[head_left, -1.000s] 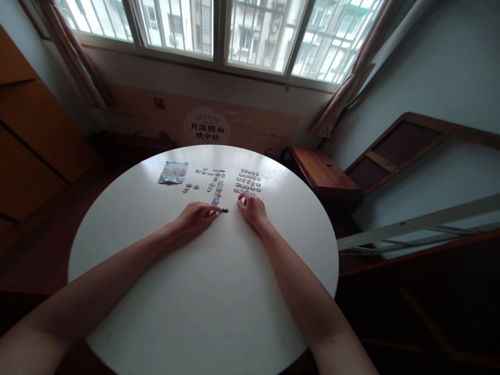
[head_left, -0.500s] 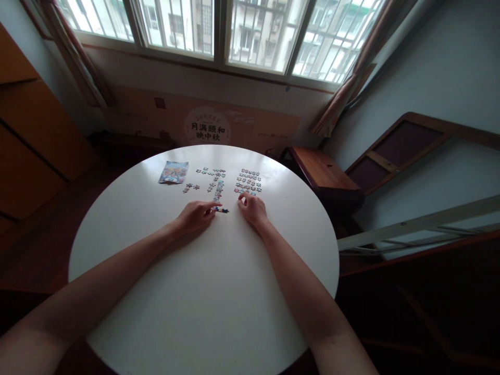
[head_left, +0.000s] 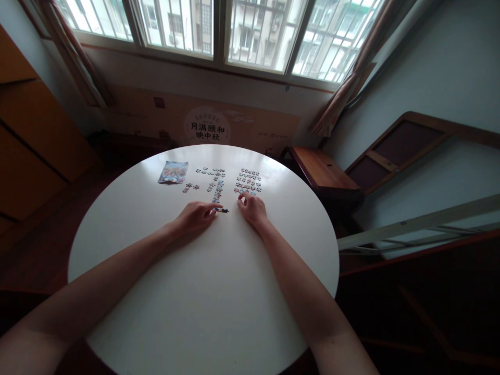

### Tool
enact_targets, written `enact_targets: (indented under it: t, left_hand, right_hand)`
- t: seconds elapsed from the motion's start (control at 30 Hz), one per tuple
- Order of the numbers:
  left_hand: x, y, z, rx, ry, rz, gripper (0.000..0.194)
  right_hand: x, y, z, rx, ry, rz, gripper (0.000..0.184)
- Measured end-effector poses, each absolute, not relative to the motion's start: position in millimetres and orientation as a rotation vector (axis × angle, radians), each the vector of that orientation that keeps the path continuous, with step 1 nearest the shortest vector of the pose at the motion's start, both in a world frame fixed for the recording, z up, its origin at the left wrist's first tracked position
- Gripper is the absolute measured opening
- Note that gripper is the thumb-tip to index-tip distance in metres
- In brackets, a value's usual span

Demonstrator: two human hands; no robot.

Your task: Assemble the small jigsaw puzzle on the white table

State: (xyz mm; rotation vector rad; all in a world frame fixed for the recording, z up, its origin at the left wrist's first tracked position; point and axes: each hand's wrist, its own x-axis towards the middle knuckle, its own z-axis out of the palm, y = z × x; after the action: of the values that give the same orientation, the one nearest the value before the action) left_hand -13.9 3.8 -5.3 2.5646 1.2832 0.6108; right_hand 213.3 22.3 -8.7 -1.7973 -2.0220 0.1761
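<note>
My left hand (head_left: 196,214) rests on its side on the white table, its thumb and index finger closed around the near end of a joined strip of jigsaw puzzle pieces (head_left: 222,210). From there a narrow joined column of pieces (head_left: 218,191) runs away from me. My right hand (head_left: 252,208) is curled, fingertips bent together just below rows of loose puzzle pieces (head_left: 250,179); whether a piece is between them is hidden. More loose pieces (head_left: 211,172) lie beyond the column, and a few others (head_left: 190,187) lie to its left.
A printed picture packet (head_left: 173,172) lies at the far left of the round white table (head_left: 203,302). Past the table's right edge stands a wooden stool or bench (head_left: 324,166). Barred windows (head_left: 258,31) and a printed banner (head_left: 250,122) are behind.
Almost nothing differs. The fingers of my left hand have shifted very slightly at the strip's near end; my right hand stays in place.
</note>
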Motion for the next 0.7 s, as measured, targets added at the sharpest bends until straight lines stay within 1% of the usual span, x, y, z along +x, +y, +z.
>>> enact_targets:
  t: [0.27,0.43,0.63,0.7]
  left_hand:
    - [-14.4,4.4,-5.0,2.615,1.216,0.591,0.031]
    - [-13.7,4.2,-4.5,2.618,1.233,0.573,0.032]
    - [-12.3,3.2,-5.3,2.611,1.316,0.604,0.04]
    - [-11.9,2.8,-5.2,2.599,1.328,0.602,0.04]
  right_hand:
    - [214.2,22.8,-9.5,-1.791,-2.027,0.178,0.018]
    - [214.1,23.5,-10.5,-1.791,-2.023,0.177,0.018]
    - [213.6,22.5,-9.0,-1.795,-2.025,0.185,0.019]
    - [213.6,22.1,-8.4,-1.798,-2.023,0.189,0.019]
